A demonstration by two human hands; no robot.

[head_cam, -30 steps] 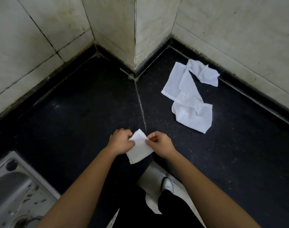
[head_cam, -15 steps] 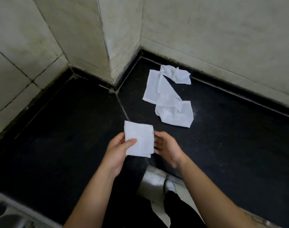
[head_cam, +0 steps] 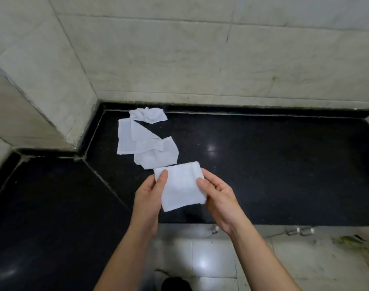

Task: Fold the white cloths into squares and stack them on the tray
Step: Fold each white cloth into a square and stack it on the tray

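Both hands hold one folded cloth (head_cam: pixel 180 186) between them, in the air above the near part of the black desk (head_cam: pixel 263 164). The left hand (head_cam: pixel 150 198) pinches the cloth's left edge, thumb pressed on top near the far corner and fingers hidden under it. The right hand (head_cam: pixel 219 200) pinches the right edge the same way, thumb on top and fingers curled beneath. The hands are apart, with the cloth spanning the gap; it is roughly square and its near corner hangs a little lower.

Just beyond the hands, slightly to the left, loose cloths (head_cam: pixel 145 143) lie rumpled and overlapping on the desk, reaching back to the tiled wall (head_cam: pixel 200 70). Below the wrists, past the desk's near edge, is a pale tiled floor (head_cam: pixel 200 259).
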